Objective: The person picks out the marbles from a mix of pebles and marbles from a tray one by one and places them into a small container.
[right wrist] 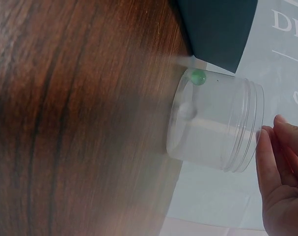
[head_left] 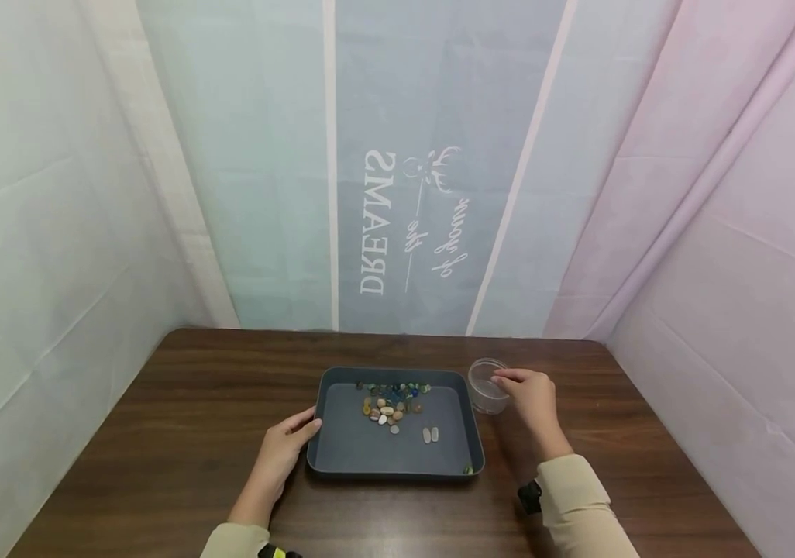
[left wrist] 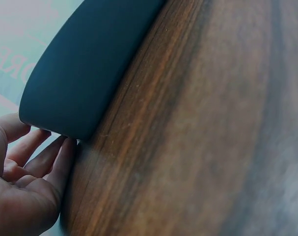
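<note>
A dark grey rectangular tray (head_left: 352, 446) lies on the table, and my left hand (head_left: 282, 448) grips its left side, thumb at the rim. The left wrist view shows the fingers (left wrist: 63, 162) against the tray's lower edge. In the tray are glass marbles (head_left: 404, 390) along the far side, a cluster of pebbles (head_left: 387, 411) and two pale oblong pieces (head_left: 430, 435). Over the rim of a clear plastic jar (head_left: 486, 399) is my right hand (head_left: 531, 395), thumb and fingertips close together with nothing visible between them. A green marble (right wrist: 198, 77) is low inside the jar.
A lone greenish marble (head_left: 468, 470) sits in the tray's near right corner. The brown wooden table (head_left: 230, 387) extends around tray and jar. Behind it hangs a printed cloth (head_left: 286, 232), with pale cloth walls at both sides.
</note>
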The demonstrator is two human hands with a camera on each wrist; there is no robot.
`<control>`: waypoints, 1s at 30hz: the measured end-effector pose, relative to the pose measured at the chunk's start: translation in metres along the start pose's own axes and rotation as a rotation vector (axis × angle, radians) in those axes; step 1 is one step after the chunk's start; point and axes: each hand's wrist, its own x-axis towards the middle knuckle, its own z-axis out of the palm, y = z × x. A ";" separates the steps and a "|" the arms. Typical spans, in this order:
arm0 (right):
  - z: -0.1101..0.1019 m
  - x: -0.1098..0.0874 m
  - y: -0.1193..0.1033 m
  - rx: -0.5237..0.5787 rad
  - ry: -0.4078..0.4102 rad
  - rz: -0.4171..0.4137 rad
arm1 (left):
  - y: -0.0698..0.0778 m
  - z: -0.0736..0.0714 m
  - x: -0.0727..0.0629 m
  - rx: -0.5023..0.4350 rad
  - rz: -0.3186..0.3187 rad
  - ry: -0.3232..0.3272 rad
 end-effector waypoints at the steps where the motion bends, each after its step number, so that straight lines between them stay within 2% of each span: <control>1: 0.000 0.000 0.000 0.001 -0.001 0.001 | 0.001 0.000 0.000 0.000 0.003 -0.002; 10: -0.001 -0.001 -0.006 0.015 -0.007 0.015 | 0.003 0.001 0.001 -0.014 -0.006 0.002; 20: 0.005 -0.013 -0.038 0.062 -0.049 -0.044 | 0.002 0.001 0.000 -0.012 -0.008 0.001; 30: 0.022 -0.011 -0.061 0.109 -0.095 -0.073 | 0.002 0.001 0.001 0.001 -0.006 0.005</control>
